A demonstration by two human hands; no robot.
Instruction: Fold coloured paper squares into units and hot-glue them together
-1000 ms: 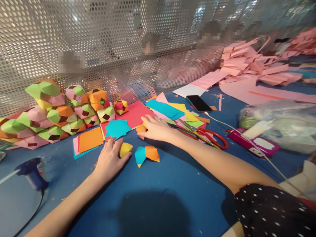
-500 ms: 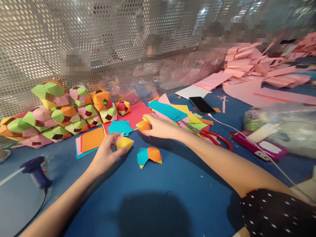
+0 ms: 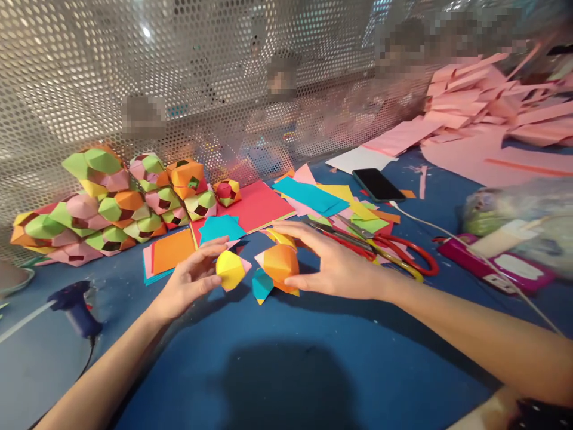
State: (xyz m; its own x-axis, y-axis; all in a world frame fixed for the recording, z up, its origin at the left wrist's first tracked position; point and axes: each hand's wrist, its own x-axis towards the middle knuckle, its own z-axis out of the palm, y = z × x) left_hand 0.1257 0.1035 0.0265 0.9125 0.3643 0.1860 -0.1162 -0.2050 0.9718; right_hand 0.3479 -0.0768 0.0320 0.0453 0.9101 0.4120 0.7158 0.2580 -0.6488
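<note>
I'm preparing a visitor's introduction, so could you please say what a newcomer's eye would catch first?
Probably the stack of multicoloured paper balls at left, before the perforated metal screen. Then, at centre, the yellow paper piece in the left hand and the orange paper piece in the right hand. The heap of pink paper at upper right is striking too.

Blue-orange piece partly hidden, heads blurred

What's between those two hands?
In the head view: folded yellow paper in the left hand, folded orange paper in the right hand, and partly hidden folded cyan paper on the blue tabletop.
</note>
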